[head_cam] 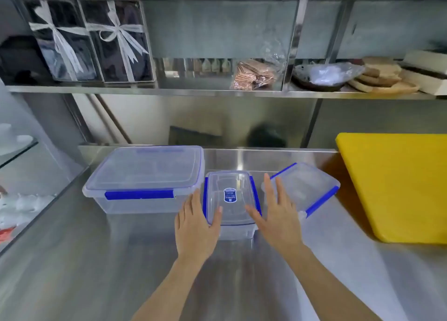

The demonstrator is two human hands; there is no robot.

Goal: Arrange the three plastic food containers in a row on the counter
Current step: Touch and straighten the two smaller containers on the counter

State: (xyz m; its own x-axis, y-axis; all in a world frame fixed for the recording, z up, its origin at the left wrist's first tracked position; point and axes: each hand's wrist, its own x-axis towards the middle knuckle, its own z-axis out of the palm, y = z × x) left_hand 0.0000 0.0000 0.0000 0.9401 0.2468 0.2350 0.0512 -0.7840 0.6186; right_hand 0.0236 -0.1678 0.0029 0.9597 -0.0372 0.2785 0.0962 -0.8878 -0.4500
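Three clear plastic containers with blue latches stand on the steel counter (pixel 96 272). The large container (pixel 145 175) is at the left. The small container (pixel 229 197), with a blue label on its lid, stands in the middle. The medium container (pixel 307 187) is at the right, turned at an angle to the other two. My left hand (pixel 196 224) lies flat against the small container's near left corner, thumb on its lid. My right hand (pixel 275 214) is spread open between the small and medium containers, and whether it touches either is unclear.
A thick yellow cutting board (pixel 396 187) lies on the counter at the right, close to the medium container. Above, a steel shelf (pixel 217 90) holds ribboned boxes, a bag of wafers and wooden plates. A glass shelf (pixel 17 148) juts in at the left.
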